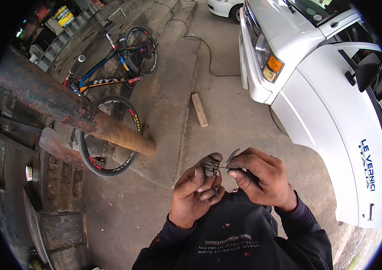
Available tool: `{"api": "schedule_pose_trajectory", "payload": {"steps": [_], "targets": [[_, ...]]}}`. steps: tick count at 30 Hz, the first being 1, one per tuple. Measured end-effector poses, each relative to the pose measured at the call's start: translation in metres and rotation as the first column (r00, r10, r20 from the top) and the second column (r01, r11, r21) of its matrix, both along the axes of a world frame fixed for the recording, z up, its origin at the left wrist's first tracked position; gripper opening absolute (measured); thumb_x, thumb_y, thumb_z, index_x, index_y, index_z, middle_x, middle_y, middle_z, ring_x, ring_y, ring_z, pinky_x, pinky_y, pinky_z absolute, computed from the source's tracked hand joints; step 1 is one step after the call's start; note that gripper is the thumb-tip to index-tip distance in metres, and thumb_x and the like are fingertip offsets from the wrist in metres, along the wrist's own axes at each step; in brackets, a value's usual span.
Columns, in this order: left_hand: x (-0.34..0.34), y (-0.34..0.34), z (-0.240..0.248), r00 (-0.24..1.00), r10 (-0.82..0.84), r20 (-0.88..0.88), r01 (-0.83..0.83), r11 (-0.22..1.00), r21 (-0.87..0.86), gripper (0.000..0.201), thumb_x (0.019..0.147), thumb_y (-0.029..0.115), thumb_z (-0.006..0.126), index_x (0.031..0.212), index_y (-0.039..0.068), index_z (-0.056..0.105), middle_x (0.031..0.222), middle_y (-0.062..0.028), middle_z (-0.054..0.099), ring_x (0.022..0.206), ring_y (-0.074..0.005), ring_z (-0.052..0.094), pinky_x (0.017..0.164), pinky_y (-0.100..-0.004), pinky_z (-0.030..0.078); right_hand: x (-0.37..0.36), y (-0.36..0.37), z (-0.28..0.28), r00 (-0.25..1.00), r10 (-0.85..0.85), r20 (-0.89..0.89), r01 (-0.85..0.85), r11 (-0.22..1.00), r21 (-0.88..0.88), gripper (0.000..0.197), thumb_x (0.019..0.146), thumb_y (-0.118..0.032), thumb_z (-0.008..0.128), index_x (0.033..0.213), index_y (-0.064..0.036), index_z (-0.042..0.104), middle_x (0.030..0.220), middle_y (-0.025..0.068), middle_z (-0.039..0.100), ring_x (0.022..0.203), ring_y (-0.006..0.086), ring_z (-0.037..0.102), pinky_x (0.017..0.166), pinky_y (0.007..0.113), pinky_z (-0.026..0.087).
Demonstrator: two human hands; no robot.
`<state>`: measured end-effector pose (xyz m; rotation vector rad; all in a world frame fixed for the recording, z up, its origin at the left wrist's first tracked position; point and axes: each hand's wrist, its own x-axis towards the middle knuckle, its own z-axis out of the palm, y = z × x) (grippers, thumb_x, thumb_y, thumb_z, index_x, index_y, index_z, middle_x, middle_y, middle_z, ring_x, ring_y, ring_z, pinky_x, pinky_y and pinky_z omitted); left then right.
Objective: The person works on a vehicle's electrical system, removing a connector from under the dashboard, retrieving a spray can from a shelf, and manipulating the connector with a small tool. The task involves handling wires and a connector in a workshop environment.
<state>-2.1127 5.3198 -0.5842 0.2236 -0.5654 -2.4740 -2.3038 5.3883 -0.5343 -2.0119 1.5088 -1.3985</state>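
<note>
Connector (209,167), a small dark plastic block with short wires hanging below, is held at chest height between both hands, over the concrete floor (227,121). Left hand (195,191) is closed around it, thumb and fingers pinching the body so its face is turned toward the right hand, apparently to steady it. Right hand (260,177) pinches a thin metal pick (230,158) between thumb and forefinger, its tip set against the connector; the fine grip suits probing work. Beside the person stands a white vehicle (330,108). A bicycle (110,81) leans at left behind a rusty pipe (78,114). A wood block (199,110) lies on the floor.
</note>
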Motion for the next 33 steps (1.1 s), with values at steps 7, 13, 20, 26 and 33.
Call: {"api": "schedule_pose_trajectory", "payload": {"steps": [7,13,20,26,33], "targets": [[0.001,0.004,0.011,0.982,0.12,0.147,-0.1,0.986,-0.135,0.056,0.105,0.033,0.059,0.144,-0.004,0.042,0.073,0.0042,0.043,0.062,-0.0075,0.044,0.06,-0.0283,0.04,-0.005,0.003,-0.008,0.979,-0.123,0.164,0.106,0.988,0.11,0.017,0.092,-0.003,0.075,0.109,-0.0012,0.071,0.089,0.0095,0.07,0.07,0.0171,0.068,0.061,0.029,0.052],[-0.003,0.003,0.009,0.927,0.306,0.217,-0.231,0.921,-0.313,0.051,0.102,0.026,0.061,0.143,0.0,0.044,0.08,-0.0003,0.047,0.068,-0.0105,0.047,0.062,-0.0294,0.042,0.004,0.024,-0.009,0.678,-0.193,0.709,-0.192,0.885,0.425,0.02,0.098,-0.011,0.075,0.109,0.005,0.071,0.068,-0.0031,0.065,0.062,0.0006,0.053,0.058,0.018,0.039],[-0.007,0.004,0.007,0.936,0.287,0.202,-0.221,0.929,-0.297,0.046,0.102,0.019,0.057,0.143,0.003,0.046,0.086,-0.0037,0.05,0.071,-0.0122,0.05,0.065,-0.0286,0.044,0.013,0.017,-0.023,0.824,-0.164,0.542,-0.058,0.928,0.369,0.012,0.098,-0.007,0.073,0.103,0.0036,0.072,0.084,0.0035,0.071,0.068,0.0031,0.058,0.06,0.021,0.046],[-0.006,0.001,0.004,0.974,0.154,0.169,-0.155,0.988,-0.009,0.053,0.097,0.021,0.058,0.145,0.005,0.041,0.081,-0.0029,0.051,0.066,-0.0123,0.049,0.061,-0.0301,0.043,0.02,0.016,-0.023,0.777,-0.221,0.589,-0.046,0.914,0.403,0.011,0.096,-0.006,0.075,0.101,0.0041,0.072,0.089,0.0053,0.071,0.079,0.0088,0.062,0.071,0.024,0.048],[-0.005,0.0,-0.001,0.948,0.269,0.168,-0.196,0.913,-0.357,0.047,0.103,0.013,0.063,0.144,0.001,0.044,0.091,-0.0047,0.057,0.072,-0.01,0.053,0.065,-0.0279,0.048,0.017,0.014,-0.039,0.787,-0.206,0.582,-0.023,0.932,0.361,0.015,0.1,-0.01,0.072,0.105,0.0041,0.071,0.087,0.0043,0.072,0.072,0.005,0.062,0.063,0.021,0.049]]}}
